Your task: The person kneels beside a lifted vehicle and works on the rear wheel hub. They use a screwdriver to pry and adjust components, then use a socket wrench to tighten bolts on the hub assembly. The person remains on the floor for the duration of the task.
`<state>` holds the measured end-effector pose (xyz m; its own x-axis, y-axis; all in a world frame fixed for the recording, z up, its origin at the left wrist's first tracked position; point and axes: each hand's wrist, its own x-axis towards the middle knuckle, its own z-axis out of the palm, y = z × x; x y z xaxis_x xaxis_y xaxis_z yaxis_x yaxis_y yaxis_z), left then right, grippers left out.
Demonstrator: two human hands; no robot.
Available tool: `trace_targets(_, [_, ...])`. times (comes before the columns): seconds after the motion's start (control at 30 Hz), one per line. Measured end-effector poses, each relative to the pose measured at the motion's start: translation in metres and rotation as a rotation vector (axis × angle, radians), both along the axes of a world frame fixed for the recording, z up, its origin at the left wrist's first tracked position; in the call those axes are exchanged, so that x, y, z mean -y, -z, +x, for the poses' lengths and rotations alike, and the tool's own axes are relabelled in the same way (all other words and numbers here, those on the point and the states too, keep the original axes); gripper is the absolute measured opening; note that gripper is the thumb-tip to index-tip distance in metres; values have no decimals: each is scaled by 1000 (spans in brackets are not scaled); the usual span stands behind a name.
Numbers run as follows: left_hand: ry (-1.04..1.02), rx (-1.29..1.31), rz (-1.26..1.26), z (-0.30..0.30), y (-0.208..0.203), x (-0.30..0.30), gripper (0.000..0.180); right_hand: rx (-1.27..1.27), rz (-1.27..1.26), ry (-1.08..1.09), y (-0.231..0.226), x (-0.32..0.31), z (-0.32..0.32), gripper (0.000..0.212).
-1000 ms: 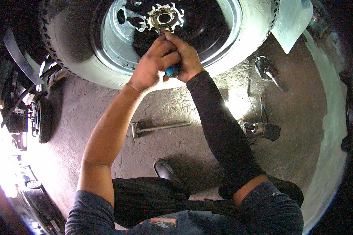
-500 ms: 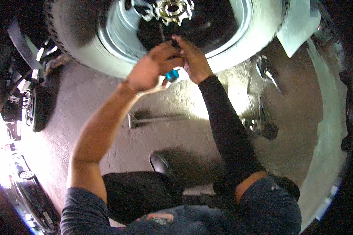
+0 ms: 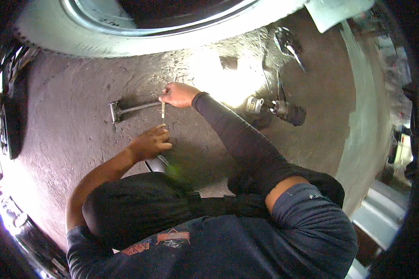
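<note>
- Concrete floor [image 3: 79,139], rough, stained and cracked, carries everything in view; a bright patch of light falls on it near the middle.
- Tyre [image 3: 139,44] on its rim fills the upper edge, resting on the floor, well apart from both hands.
- Power tool [image 3: 279,109], dark-bodied with a pale socket end, lies on the floor to the person's right, near the right forearm but untouched.
- Second metal tool [image 3: 288,44] lies further up, close to the tyre; its kind cannot be told.
- Wrench [image 3: 130,108], a steel bar with a socket head at its left end, lies flat on the floor. Judged heavy, stiff and possibly greasy; best taken around the bare shaft near mid-length, not at the head.
- Right hand [image 3: 179,94], on a dark-sleeved arm, is closed at the bar's right end; whether it grips the bar or only touches it cannot be told.
- Left hand [image 3: 150,143], bare-armed, is loosely curled just below, fingers bent; it seems to hold a slim tool [image 3: 165,162] with a blurred greenish end, but this is not certain.
- Thin pale stick [image 3: 163,110] stands upright between the two hands, just under the right fingers; light and easily dropped.
</note>
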<state>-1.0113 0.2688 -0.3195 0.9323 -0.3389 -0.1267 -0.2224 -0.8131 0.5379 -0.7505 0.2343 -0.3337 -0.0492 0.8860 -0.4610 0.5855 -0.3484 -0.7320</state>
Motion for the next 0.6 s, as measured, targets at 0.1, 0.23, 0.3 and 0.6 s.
trace_targets(0.1, [-48, 46, 8, -6, 28, 13, 36, 129, 15, -314, 5, -18, 7, 49])
trace_targets(0.23, [-61, 150, 236, -10, 14, -19, 81, 97, -48, -82, -29, -46, 12, 55])
trace_targets(0.3, [-455, -90, 250, -28, -21, -45, 82, 154, 3, 51, -63, -47, 8, 62])
trace_targets(0.6, [-1916, -342, -118, -223, -225, 46, 66, 288, -423, -373, -227, 9, -28, 60])
